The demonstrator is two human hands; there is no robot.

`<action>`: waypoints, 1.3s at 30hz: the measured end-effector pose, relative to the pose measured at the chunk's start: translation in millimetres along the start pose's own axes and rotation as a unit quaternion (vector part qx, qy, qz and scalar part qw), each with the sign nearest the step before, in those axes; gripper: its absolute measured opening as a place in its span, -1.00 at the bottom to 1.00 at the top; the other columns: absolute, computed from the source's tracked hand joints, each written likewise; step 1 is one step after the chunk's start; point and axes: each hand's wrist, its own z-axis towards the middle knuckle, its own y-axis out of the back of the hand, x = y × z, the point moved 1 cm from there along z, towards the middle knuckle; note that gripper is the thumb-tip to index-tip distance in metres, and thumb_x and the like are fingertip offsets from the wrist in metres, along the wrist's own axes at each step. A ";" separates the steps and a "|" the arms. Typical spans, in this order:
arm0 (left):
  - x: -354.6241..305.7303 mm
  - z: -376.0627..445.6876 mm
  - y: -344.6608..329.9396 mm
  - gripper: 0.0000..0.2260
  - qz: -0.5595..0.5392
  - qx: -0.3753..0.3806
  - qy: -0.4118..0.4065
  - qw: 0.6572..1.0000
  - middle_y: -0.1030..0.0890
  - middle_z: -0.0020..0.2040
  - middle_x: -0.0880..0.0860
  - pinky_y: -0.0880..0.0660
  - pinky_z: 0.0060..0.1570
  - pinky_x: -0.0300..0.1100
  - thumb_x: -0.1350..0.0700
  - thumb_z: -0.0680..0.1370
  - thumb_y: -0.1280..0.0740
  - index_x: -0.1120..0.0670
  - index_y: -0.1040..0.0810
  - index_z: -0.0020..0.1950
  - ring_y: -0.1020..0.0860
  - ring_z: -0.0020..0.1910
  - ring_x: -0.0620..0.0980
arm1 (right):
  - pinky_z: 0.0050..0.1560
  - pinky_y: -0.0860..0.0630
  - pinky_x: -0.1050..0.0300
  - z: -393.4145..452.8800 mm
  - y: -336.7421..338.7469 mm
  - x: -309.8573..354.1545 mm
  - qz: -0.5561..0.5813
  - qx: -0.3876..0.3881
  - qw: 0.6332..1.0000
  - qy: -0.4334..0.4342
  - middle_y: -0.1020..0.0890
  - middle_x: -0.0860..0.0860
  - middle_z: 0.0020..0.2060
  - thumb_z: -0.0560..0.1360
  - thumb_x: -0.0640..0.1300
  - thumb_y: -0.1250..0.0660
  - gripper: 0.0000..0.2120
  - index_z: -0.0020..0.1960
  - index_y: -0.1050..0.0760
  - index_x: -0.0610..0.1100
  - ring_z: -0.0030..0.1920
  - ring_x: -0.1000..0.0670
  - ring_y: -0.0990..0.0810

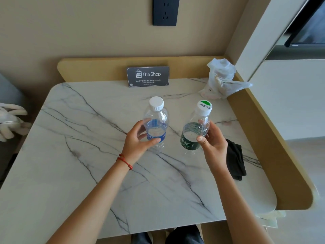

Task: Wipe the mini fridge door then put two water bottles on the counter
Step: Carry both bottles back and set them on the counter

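marble counter (73,155) carries sign (147,76), black cloth (235,161), crumpled bag (223,80).

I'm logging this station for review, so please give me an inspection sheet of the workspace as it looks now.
Surface: marble counter with dark veins and a tan raised rim.
Job's things: blue-label bottle and green-label bottle, both capped and upright; whether they touch the counter is unclear.
Clutter: black cloth at right; crumpled plastic bag in the back corner; Shop sign against the rim.
Grippers: left hand holds the blue-label bottle, right hand the green-label one.
Cables: nothing seen.
Surroundings: wall socket; screen at upper right.
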 end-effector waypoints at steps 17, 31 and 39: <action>5.0 1.8 -4.7 -0.51 0.015 0.010 -0.001 1.000 -0.61 0.01 -0.11 -0.49 0.03 -0.29 0.00 0.15 -0.49 -0.12 -0.49 0.05 -0.57 0.03 -0.17 | 0.26 -0.45 0.11 1.1 0.6 -18.1 -0.111 0.053 0.991 -0.051 -0.55 0.13 0.18 0.28 -0.11 -0.54 -0.27 0.36 -0.28 0.00 0.18 0.15 -0.51; 8.5 65.1 -72.9 -0.56 0.032 0.021 0.004 0.999 -0.62 0.01 -0.03 -0.51 0.12 -0.06 -0.03 0.17 -0.49 -0.10 -0.52 0.02 -0.57 0.06 0.00 | -0.02 -0.40 0.40 51.1 35.8 -16.4 -0.142 -0.068 0.985 -0.068 -0.50 0.14 0.15 0.33 -0.12 -0.51 -0.39 0.29 -0.31 0.00 0.11 0.10 -0.50; 6.4 108.9 -137.5 -0.61 0.029 0.053 0.005 0.998 -0.61 -0.05 -0.12 -0.52 0.02 -0.23 0.04 0.21 -0.51 -0.09 -0.50 -0.02 -0.57 -0.01 -0.16 | -0.10 -0.41 0.48 88.4 72.9 -18.8 -0.134 -0.133 0.979 -0.081 -0.49 0.10 0.16 0.34 -0.11 -0.50 -0.33 0.36 -0.28 -0.07 0.10 0.13 -0.47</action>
